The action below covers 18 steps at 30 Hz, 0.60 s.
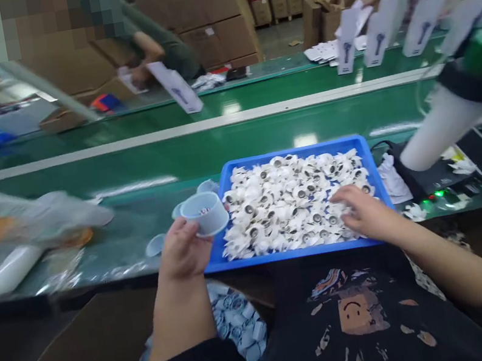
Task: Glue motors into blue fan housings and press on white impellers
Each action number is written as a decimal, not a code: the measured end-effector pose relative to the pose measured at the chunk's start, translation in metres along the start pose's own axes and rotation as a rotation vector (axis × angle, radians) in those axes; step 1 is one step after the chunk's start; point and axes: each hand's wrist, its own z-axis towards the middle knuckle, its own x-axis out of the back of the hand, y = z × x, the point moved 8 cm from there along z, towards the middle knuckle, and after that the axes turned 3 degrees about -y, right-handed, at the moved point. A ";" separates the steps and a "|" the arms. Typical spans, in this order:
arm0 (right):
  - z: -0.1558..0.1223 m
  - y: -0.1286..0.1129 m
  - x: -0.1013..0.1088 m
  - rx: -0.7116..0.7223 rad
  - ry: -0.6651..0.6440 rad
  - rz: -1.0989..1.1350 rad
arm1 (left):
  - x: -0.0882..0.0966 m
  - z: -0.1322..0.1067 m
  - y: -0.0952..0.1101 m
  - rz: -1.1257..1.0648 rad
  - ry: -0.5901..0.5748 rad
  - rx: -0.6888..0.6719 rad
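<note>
Two bare hands at a blue tray [294, 150] of white fan impellers [282, 207], by the worktop's [124, 215] front edge.
The left hand [183, 249] grips a light-blue round housing [211, 217] between thumb and fingers at the tray's left edge; the right hand [371, 215] is near the front-right corner, fingers loosely parted, whether touching an impeller I cannot tell.

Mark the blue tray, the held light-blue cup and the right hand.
Blue tray [288, 255], head view: near rim.
Light-blue cup [212, 220], head view: outer wall.
Right hand [366, 210], head view: back of the hand.
</note>
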 end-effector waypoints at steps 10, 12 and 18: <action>-0.054 -0.070 0.154 0.304 0.842 -0.160 | -0.126 -0.072 -0.051 0.148 -0.616 0.060; -0.038 -0.059 0.179 0.293 0.775 0.009 | -0.141 -0.073 -0.053 0.173 -0.702 0.008; -0.017 -0.053 0.164 0.197 0.517 0.233 | -0.169 -0.079 -0.051 0.250 -0.856 -0.128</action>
